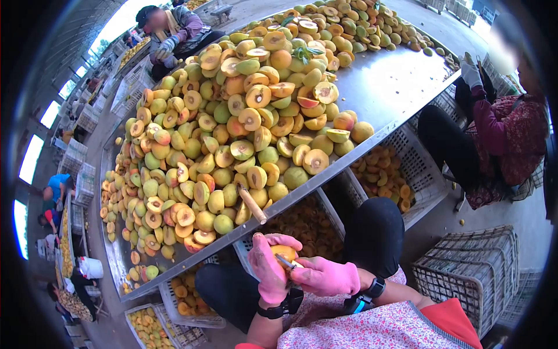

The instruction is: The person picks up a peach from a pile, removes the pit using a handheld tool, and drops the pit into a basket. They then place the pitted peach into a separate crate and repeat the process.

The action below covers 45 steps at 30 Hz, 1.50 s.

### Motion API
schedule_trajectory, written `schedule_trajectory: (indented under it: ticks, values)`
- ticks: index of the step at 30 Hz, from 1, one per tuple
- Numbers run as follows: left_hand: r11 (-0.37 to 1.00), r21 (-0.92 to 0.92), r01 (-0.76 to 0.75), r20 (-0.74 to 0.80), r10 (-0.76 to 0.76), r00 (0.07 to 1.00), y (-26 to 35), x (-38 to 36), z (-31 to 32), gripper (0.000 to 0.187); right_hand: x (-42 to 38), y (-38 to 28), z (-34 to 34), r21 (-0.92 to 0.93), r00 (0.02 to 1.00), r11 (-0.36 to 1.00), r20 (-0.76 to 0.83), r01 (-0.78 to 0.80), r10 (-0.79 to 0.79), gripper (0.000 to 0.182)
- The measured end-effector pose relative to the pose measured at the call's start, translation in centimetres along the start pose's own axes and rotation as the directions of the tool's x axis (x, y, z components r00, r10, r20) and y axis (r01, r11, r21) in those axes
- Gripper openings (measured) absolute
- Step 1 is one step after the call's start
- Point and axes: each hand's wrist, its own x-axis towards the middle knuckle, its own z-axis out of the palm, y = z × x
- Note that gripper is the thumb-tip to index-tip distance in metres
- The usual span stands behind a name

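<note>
My left hand point(271, 270), in a pink glove, is closed around a yellow-orange peach point(284, 253) over my lap, in front of the table edge. My right hand point(326, 276), in a matching glove, grips a small knife point(285, 261) whose metal blade lies against the fruit's cut side. Its handle is hidden in the fingers. Just beyond my hands, a wooden-handled tool point(252, 205) rests with its tip among the peaches and its handle over the table's rim. A large heap of halved peaches point(250, 119), many with stones showing, covers much of the metal table point(383, 87).
Under the table edge stand plastic crates of peach pieces, including a white crate point(416, 166) by my right knee and another crate point(152, 327) at lower left. A woven basket point(471, 273) sits at my right. Co-workers sit at the far left point(174, 35) and right point(508, 134).
</note>
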Motion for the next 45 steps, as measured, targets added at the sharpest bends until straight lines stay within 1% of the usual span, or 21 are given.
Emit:
schedule_trajectory:
  ticks: [7, 9, 12, 14, 16, 18, 20, 21, 22, 23, 24, 27, 28, 30, 31, 34, 38, 40, 41, 42, 45]
  values:
    - [0.995, 0.038, 0.09, 0.152, -0.095, 0.984, -0.9, 0.4, -0.2, 0.073, -0.8, 0.8, -1.0, -0.081, 0.998, 0.995, 0.036, -0.056, 0.059, 0.039]
    - [0.996, -0.016, 0.082, 0.162, -0.078, 0.984, -1.4, -0.2, -0.2, 0.074, -1.4, 0.5, -1.4, 0.316, 0.956, 0.919, 0.249, -0.234, 0.158, 0.036]
    - [0.993, -0.097, 0.066, 0.2, -0.046, 0.979, -2.0, -0.3, 0.0, 0.073, -1.4, 1.6, -1.0, 0.457, 0.954, 0.864, 0.288, -0.209, 0.078, 0.038]
    - [0.912, -0.303, 0.278, 0.315, -0.179, 0.932, -2.1, -0.4, 0.1, 0.071, -1.5, 2.1, -1.4, 0.49, 0.95, 0.855, 0.311, -0.172, 0.013, 0.037]
    - [0.907, -0.294, 0.3, 0.305, -0.209, 0.929, -2.1, -0.4, 0.1, 0.072, -2.0, 2.6, -1.5, 0.528, 0.941, 0.837, 0.335, -0.144, -0.05, 0.037]
    - [0.967, -0.2, 0.156, 0.159, -0.125, 0.979, -2.0, 0.2, 0.2, 0.074, -2.7, 2.7, -1.7, 0.476, 0.924, 0.868, 0.378, -0.137, -0.061, 0.038]
    - [0.984, -0.145, 0.102, 0.14, -0.082, 0.987, -2.1, 0.3, -0.9, 0.066, -2.8, 3.5, -2.3, 0.511, 0.921, 0.843, 0.386, -0.17, -0.049, 0.035]
    - [0.942, 0.175, -0.288, 0.137, 0.266, 0.954, -2.0, 0.4, -1.4, 0.06, -2.9, 3.5, -2.7, 0.458, 0.94, 0.878, 0.34, -0.139, -0.029, 0.035]
    - [0.657, 0.459, -0.598, 0.241, 0.555, 0.796, -1.7, 0.5, -2.1, 0.054, -2.9, 3.5, -3.0, 0.4, 0.955, 0.91, 0.296, -0.111, -0.014, 0.036]
    - [0.458, 0.554, -0.696, 0.337, 0.641, 0.69, -0.5, 0.1, -3.0, 0.048, -2.9, 3.7, -3.2, 0.403, 0.966, 0.908, 0.258, -0.113, 0.005, 0.039]
    - [0.262, 0.658, -0.706, 0.405, 0.667, 0.625, 1.1, -0.6, -4.3, 0.048, -2.8, 3.6, -3.1, 0.397, 0.96, 0.91, 0.281, -0.122, 0.006, 0.039]
    - [0.309, 0.833, -0.459, 0.06, 0.774, 0.63, 3.8, -2.0, -9.3, 0.043, -2.8, 2.9, -2.5, 0.323, 0.977, 0.936, 0.201, -0.14, 0.076, 0.045]
    - [0.336, 0.887, -0.317, -0.066, 0.772, 0.632, 4.9, -2.4, -11.3, 0.041, -2.6, 3.7, -2.7, 0.281, 0.971, 0.947, 0.219, -0.153, 0.092, 0.039]
    - [0.373, 0.927, -0.038, -0.227, 0.64, 0.734, 6.2, -2.9, -16.3, 0.027, -2.4, 3.7, -2.8, 0.22, 0.96, 0.956, 0.245, -0.192, 0.137, 0.039]
    - [0.139, 0.952, 0.273, -0.3, 0.611, 0.733, 6.4, -2.7, -18.7, 0.027, -1.9, 4.0, -2.6, 0.222, 0.935, 0.944, 0.31, -0.246, 0.171, 0.037]
    - [0.094, 0.967, 0.235, -0.248, 0.542, 0.803, 7.4, -0.4, -20.8, 0.035, -1.8, 3.6, -2.4, 0.172, 0.924, 0.945, 0.318, -0.278, 0.214, 0.033]
    - [0.109, 0.964, -0.242, 0.17, 0.446, 0.879, 7.6, 7.8, -18.3, 0.043, -1.8, 3.7, -2.5, 0.123, 0.933, 0.961, 0.295, -0.249, 0.204, 0.034]
    - [-0.043, 0.904, -0.426, 0.412, 0.352, 0.84, 7.7, 12.5, -16.5, 0.057, -1.9, 3.8, -2.6, 0.142, 0.946, 0.971, 0.291, -0.193, 0.145, 0.033]
    - [-0.165, 0.881, -0.443, 0.47, 0.208, 0.858, 7.2, 15.0, -16.4, 0.07, -2.0, 4.1, -2.6, 0.142, 0.949, 0.968, 0.269, -0.205, 0.162, 0.033]
    - [-0.111, 0.866, -0.488, 0.5, 0.138, 0.855, 6.7, 16.8, -16.5, 0.077, -2.0, 4.5, -2.8, 0.139, 0.952, 0.966, 0.248, -0.219, 0.18, 0.032]
    - [-0.143, 0.864, -0.482, 0.477, -0.069, 0.876, 6.3, 19.3, -16.3, 0.084, -1.9, 5.2, -3.5, 0.191, 0.941, 0.943, 0.255, -0.274, 0.222, 0.041]
